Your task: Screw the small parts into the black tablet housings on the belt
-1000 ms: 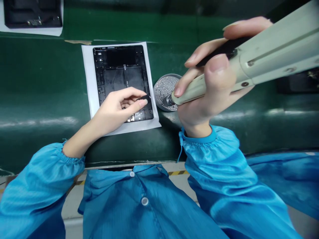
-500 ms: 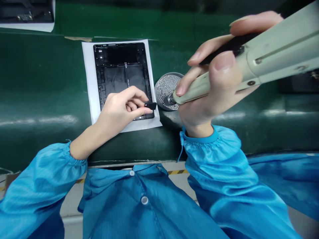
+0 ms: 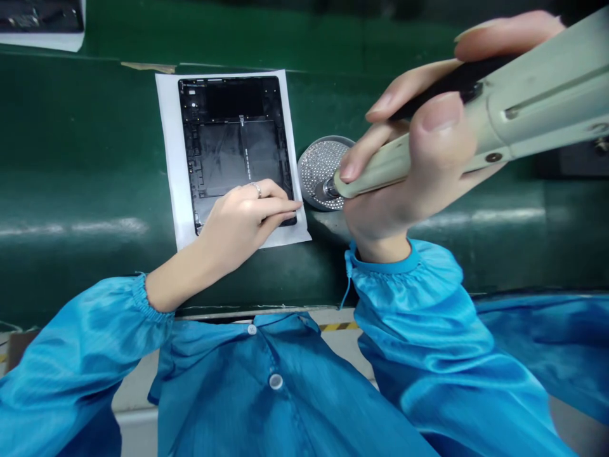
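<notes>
My right hand (image 3: 419,158) is wrapped round a pale electric screwdriver (image 3: 533,120) with a black lever under the fingers. The driver's metal tip reaches down to a round dish with a dimpled metal plate (image 3: 323,164). My left hand (image 3: 247,219), a ring on one finger, is over the lower right corner of an opened black tablet housing (image 3: 223,152). Its thumb and fingertips are pressed together; whatever lies between them is hidden. The housing, with its flat dark battery area showing, lies on a white sheet (image 3: 169,127).
Green matting (image 3: 85,158) covers the bench. Another dark device (image 3: 42,16) lies on a white sheet at the far left. A dark object (image 3: 575,158) sits partly behind the screwdriver at right. A blue sleeve or garment (image 3: 547,336) shows at the right edge.
My left hand has turned over, palm down, at the housing's corner; the small black part it pinched is now out of sight. The screwdriver tip stays at the dish.
</notes>
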### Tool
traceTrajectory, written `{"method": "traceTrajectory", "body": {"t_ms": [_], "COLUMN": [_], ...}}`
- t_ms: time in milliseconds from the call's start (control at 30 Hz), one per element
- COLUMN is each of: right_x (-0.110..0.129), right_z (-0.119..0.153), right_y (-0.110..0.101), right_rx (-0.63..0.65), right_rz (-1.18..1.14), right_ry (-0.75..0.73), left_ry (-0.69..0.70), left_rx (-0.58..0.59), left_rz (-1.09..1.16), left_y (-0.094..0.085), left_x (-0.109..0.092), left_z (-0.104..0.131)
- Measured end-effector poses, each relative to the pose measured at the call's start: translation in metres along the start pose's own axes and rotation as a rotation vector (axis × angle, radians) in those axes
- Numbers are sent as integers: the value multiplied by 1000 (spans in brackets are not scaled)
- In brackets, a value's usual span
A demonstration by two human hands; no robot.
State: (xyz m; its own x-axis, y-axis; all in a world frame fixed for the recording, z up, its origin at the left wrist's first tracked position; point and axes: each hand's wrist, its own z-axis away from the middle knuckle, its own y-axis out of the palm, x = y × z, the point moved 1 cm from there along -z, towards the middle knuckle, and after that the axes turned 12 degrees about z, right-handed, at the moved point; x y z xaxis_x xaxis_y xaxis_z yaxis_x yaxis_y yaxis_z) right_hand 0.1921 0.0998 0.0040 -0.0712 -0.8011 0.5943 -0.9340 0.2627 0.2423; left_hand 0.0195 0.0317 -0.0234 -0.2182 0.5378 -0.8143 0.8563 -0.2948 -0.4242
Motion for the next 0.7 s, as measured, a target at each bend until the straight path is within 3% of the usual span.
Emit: {"method": "traceTrajectory", "body": {"t_ms": [367, 500, 700], "right_x": [8, 1, 9], "right_z": [7, 7, 7], "right_y": [6, 5, -6], "right_rx": [-46, -62, 56], "right_rz": [213, 156, 211], "right_ry": [24, -5, -2], "left_ry": [-135, -145, -219], "left_rx": [-38, -31, -19], "left_rz": [34, 3, -72], "left_y": [10, 10, 11], "left_x": [1, 0, 1], "left_z": [-2, 0, -3]}}
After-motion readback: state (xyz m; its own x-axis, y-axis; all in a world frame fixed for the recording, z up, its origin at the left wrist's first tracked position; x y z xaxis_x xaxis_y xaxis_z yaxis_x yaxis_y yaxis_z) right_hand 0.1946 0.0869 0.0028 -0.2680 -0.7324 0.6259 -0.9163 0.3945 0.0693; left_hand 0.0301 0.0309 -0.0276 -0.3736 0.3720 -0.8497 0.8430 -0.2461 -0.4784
